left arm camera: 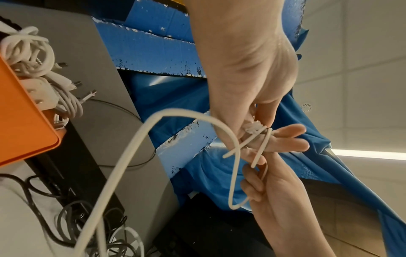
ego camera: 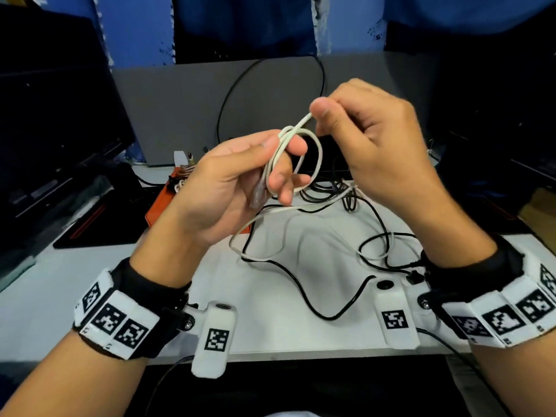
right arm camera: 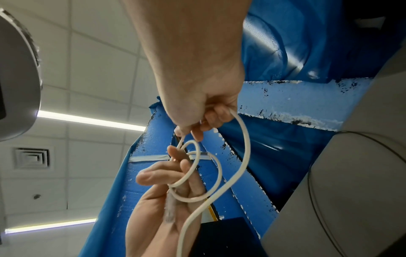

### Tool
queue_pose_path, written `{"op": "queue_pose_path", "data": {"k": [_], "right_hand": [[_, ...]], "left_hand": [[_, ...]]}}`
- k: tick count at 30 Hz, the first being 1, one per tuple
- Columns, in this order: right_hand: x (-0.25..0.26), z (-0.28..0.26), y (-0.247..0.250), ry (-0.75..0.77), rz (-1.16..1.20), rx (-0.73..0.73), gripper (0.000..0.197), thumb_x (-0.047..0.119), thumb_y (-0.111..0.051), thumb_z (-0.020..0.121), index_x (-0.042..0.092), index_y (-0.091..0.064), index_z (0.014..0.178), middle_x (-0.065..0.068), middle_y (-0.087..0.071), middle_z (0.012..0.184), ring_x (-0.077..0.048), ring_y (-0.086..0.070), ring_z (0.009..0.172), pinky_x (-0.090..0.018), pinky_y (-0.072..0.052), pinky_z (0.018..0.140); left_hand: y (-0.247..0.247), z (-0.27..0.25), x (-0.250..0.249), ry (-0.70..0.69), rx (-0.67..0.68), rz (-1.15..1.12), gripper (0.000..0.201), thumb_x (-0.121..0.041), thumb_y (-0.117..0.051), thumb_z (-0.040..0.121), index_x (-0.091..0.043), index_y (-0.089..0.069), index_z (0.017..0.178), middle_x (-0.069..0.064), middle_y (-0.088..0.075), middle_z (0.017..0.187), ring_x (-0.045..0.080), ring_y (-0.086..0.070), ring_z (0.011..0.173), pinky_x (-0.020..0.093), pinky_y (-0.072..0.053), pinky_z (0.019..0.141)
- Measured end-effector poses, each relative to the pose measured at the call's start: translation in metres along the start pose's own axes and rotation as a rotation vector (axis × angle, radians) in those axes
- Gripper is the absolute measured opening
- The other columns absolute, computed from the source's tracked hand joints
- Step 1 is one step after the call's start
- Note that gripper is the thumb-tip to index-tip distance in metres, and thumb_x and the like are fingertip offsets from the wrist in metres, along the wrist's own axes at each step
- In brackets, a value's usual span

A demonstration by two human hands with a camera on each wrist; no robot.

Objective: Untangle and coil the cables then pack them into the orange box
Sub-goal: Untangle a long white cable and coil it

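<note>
Your left hand (ego camera: 231, 176) holds small loops of the white cable (ego camera: 304, 145) wound round its fingers, above the surface (ego camera: 45, 296). Your right hand (ego camera: 370, 136) pinches the cable just above. The orange box (ego camera: 156, 206) sits behind your left hand, cables inside.

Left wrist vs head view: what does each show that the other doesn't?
Left wrist only: white cables and plugs already packed in the orange box. Head only: the black cables tangled on the white table. Both: the white cable looped around the left hand's fingers, pinched by the right hand.
</note>
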State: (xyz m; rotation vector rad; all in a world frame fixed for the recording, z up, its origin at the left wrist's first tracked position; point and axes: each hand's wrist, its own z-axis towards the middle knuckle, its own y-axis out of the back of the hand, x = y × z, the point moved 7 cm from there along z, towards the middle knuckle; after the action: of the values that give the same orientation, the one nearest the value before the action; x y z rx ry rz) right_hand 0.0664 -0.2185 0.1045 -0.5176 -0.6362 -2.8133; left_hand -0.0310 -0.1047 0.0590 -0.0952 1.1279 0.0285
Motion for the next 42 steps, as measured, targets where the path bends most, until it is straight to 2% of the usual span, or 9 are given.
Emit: {"op": "queue_pose_path", "data": {"k": [4, 9, 14, 18, 25, 30, 34, 38, 42], "right_hand": [[-0.004, -0.001, -0.01, -0.101, 0.057, 0.185, 0.036, 0.039, -0.051, 0.108, 0.013, -0.072, 0.094, -0.004, -0.061, 0.075, -0.019, -0.057, 0.072, -0.033, -0.045, 0.068], [-0.038, -0.003, 0.005, -0.281, -0.122, 0.529, 0.02, 0.034, -0.058, 0.104, 0.037, -0.077, 0.109, 0.007, -0.066, 0.07, -0.002, -0.05, 0.055, -0.018, -0.041, 0.057], [-0.038, -0.001, 0.006, -0.163, -0.351, 0.427, 0.056, 0.037, -0.057, 0.101, 0.032, -0.043, 0.155, 0.004, -0.049, 0.143, -0.015, -0.053, 0.126, -0.031, -0.038, 0.112], [0.007, -0.012, -0.032, 0.065, -0.16, 0.375, 0.057, 0.034, -0.043, 0.106, 0.02, -0.034, 0.161, 0.001, -0.036, 0.163, -0.011, -0.032, 0.151, -0.046, -0.025, 0.125], [0.004, -0.01, -0.027, 0.052, -0.072, 0.369, 0.03, 0.049, -0.053, 0.103, 0.029, -0.07, 0.118, 0.01, -0.066, 0.102, -0.015, -0.055, 0.1, -0.036, -0.043, 0.095], [-0.011, 0.001, -0.005, -0.053, 0.088, 0.259, 0.023, 0.037, -0.063, 0.1, 0.018, -0.072, 0.091, 0.009, -0.059, 0.071, -0.006, -0.052, 0.071, -0.03, -0.044, 0.069], [-0.035, 0.005, 0.001, -0.22, 0.247, 0.14, 0.017, 0.025, -0.054, 0.108, 0.023, -0.07, 0.102, 0.008, -0.044, 0.061, -0.016, -0.045, 0.047, -0.033, -0.051, 0.049], [-0.043, -0.017, -0.041, -0.377, 0.153, 0.483, 0.021, 0.024, -0.052, 0.108, 0.031, -0.068, 0.121, -0.001, -0.045, 0.063, -0.011, -0.046, 0.046, -0.028, -0.044, 0.039], [-0.016, -0.043, -0.066, -0.264, 0.059, 0.926, 0.02, 0.026, -0.058, 0.106, 0.015, -0.067, 0.119, 0.015, -0.054, 0.057, -0.003, -0.047, 0.047, -0.019, -0.042, 0.047]], "left_hand": [[0.006, -0.002, -0.004, 0.008, -0.029, 0.043, 0.032, -0.015, -0.033, 0.107, -0.003, -0.063, 0.106, -0.001, -0.06, 0.064, 0.014, -0.059, 0.055, 0.033, -0.053, 0.089], [0.03, 0.004, 0.0, -0.019, -0.345, 0.347, 0.03, -0.013, -0.033, 0.112, -0.003, -0.061, 0.106, 0.015, -0.078, 0.097, 0.033, -0.076, 0.093, 0.038, -0.055, 0.092], [0.032, 0.005, 0.005, -0.036, -0.401, 0.364, 0.029, -0.013, -0.034, 0.112, -0.001, -0.06, 0.105, 0.017, -0.078, 0.099, 0.034, -0.076, 0.095, 0.042, -0.059, 0.091], [0.013, 0.006, 0.001, -0.088, -0.222, 0.439, 0.029, -0.005, -0.035, 0.11, 0.001, -0.061, 0.101, 0.006, -0.074, 0.083, 0.019, -0.073, 0.081, 0.028, -0.057, 0.079], [0.016, 0.001, 0.0, 0.032, -0.049, 0.162, 0.026, -0.015, -0.037, 0.104, -0.003, -0.056, 0.09, -0.002, -0.024, 0.057, 0.016, -0.018, 0.05, 0.032, -0.029, 0.054], [0.016, 0.001, -0.003, 0.035, -0.043, -0.075, 0.03, -0.024, -0.037, 0.107, -0.013, -0.06, 0.092, -0.007, -0.017, 0.058, 0.008, -0.016, 0.045, 0.024, -0.028, 0.048], [0.021, 0.003, -0.02, -0.079, -0.007, -0.461, 0.043, -0.021, -0.021, 0.112, -0.015, -0.059, 0.092, -0.008, -0.04, 0.052, 0.005, -0.039, 0.044, 0.022, -0.045, 0.062], [0.033, 0.002, -0.024, -0.202, -0.181, -0.45, 0.042, -0.021, -0.024, 0.114, -0.01, -0.065, 0.108, -0.007, -0.07, 0.073, 0.006, -0.07, 0.071, 0.027, -0.054, 0.082], [0.029, 0.001, -0.027, -0.298, -0.28, 0.276, 0.036, -0.015, -0.026, 0.113, 0.001, -0.048, 0.137, 0.004, -0.077, 0.107, 0.024, -0.073, 0.107, 0.035, -0.053, 0.097]]}}
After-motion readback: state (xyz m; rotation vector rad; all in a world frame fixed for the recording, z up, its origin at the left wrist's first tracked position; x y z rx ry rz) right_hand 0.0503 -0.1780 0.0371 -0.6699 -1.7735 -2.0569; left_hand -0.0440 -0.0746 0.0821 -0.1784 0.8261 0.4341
